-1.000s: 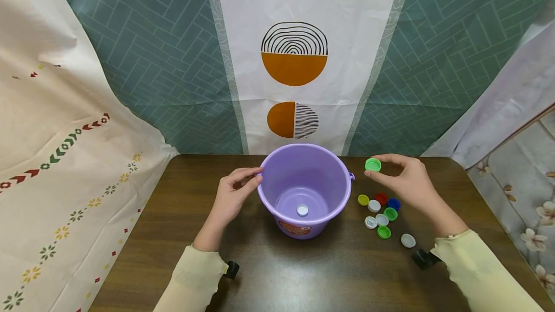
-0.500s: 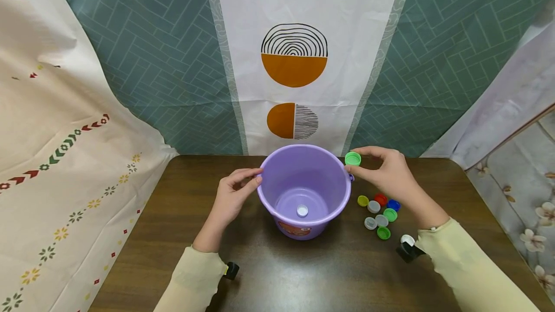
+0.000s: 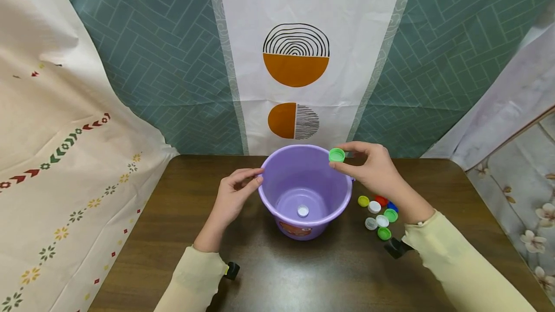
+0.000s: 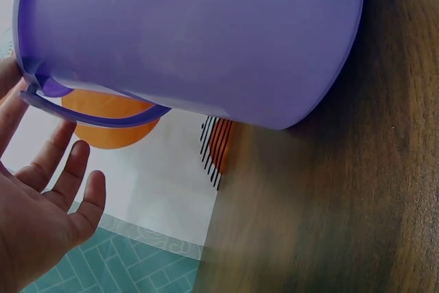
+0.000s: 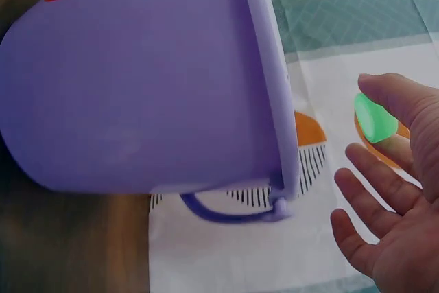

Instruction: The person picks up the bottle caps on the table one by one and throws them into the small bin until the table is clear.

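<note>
A purple bucket (image 3: 303, 231) stands upright on the table, with one white bottle cap (image 3: 302, 211) lying on its floor. My left hand (image 3: 233, 196) pinches the left side of the bucket's rim between thumb and fingers; in the left wrist view its other fingers spread beside the bucket's handle (image 4: 113, 121). Between thumb and forefinger, my right hand (image 3: 375, 165) holds a green bottle cap (image 3: 336, 155) over the back right part of the rim. The right wrist view shows this green cap (image 5: 376, 120) above rim height, with the remaining fingers apart.
Right of the bucket lies a loose group of bottle caps: yellow (image 3: 363, 201), red (image 3: 381, 200), blue (image 3: 392, 207), green (image 3: 384, 233) and several white or clear ones (image 3: 374, 207). The dark wooden table (image 3: 277, 278) ends at a patterned cloth backdrop (image 3: 295, 124).
My right hand has carried the green cap leftward from above the loose caps to over the bucket's rim. The left hand stays at the rim.
</note>
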`<state>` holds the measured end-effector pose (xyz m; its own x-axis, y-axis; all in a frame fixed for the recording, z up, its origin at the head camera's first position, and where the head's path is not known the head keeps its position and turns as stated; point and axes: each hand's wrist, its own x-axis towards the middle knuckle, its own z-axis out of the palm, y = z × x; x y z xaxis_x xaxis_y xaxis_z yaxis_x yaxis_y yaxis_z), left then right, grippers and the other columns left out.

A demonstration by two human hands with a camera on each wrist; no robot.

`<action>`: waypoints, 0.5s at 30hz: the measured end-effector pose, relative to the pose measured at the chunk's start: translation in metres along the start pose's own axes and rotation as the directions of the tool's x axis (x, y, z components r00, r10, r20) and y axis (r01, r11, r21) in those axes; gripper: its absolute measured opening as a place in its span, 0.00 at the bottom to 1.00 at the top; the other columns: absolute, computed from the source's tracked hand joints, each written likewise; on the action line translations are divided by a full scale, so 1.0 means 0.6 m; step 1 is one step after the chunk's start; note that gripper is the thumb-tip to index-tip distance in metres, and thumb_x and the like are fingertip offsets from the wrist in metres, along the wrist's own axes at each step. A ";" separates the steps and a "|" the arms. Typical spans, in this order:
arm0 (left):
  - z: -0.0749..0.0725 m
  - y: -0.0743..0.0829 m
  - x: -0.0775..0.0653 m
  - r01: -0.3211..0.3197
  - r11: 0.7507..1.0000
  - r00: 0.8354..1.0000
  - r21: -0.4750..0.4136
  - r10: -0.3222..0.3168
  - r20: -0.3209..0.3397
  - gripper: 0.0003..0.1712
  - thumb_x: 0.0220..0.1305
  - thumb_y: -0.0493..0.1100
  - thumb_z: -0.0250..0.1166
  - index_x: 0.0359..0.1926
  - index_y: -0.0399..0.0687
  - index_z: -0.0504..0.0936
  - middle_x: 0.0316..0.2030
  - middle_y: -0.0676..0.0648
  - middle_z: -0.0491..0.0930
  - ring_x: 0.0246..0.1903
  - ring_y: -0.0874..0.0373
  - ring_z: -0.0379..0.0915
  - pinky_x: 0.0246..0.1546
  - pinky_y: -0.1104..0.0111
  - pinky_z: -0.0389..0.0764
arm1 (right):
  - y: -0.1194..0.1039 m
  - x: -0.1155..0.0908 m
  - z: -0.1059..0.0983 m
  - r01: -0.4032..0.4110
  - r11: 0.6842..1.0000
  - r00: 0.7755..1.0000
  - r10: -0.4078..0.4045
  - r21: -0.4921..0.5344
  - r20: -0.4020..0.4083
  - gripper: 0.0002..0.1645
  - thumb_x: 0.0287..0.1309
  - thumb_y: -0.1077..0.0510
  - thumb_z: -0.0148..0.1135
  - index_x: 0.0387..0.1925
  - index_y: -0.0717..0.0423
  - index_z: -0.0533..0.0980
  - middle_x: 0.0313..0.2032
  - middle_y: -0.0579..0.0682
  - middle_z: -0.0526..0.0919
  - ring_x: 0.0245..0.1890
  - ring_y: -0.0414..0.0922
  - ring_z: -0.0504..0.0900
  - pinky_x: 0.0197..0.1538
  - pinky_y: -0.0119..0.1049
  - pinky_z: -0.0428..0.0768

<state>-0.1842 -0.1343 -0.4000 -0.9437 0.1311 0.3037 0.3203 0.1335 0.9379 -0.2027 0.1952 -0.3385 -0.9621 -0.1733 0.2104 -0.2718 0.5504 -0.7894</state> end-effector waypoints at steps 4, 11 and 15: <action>0.000 -0.020 0.002 -0.008 1.000 1.000 -0.001 0.008 0.003 0.15 0.59 0.40 0.66 0.47 0.41 0.83 0.46 0.41 0.80 0.45 0.58 0.73 0.39 0.73 0.77 | -0.021 0.002 0.009 0.007 0.999 1.000 -0.007 0.036 0.013 0.25 0.40 0.39 0.73 0.43 0.37 0.80 0.42 0.38 0.83 0.47 0.43 0.78 0.42 0.40 0.81; -0.003 -0.041 0.006 -0.026 1.000 1.000 0.011 0.026 0.000 0.15 0.59 0.41 0.66 0.47 0.43 0.83 0.46 0.42 0.80 0.46 0.59 0.73 0.39 0.73 0.77 | -0.035 0.012 0.033 0.037 0.996 0.998 -0.041 0.085 0.040 0.23 0.40 0.39 0.73 0.41 0.37 0.81 0.42 0.38 0.83 0.46 0.44 0.79 0.47 0.42 0.79; -0.002 -0.015 0.001 -0.013 1.000 1.000 0.002 0.013 0.005 0.16 0.59 0.38 0.65 0.48 0.37 0.82 0.46 0.37 0.79 0.45 0.60 0.73 0.38 0.73 0.77 | -0.062 0.010 0.042 0.056 0.991 0.996 -0.064 0.118 0.062 0.21 0.43 0.46 0.74 0.41 0.44 0.82 0.42 0.42 0.84 0.46 0.43 0.78 0.52 0.45 0.76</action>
<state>-0.1878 -0.1368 -0.4081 -0.9389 0.1381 0.3153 0.3331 0.1336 0.9334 -0.1976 0.1530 -0.3226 -0.9397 -0.2581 0.2245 -0.3211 0.4399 -0.8387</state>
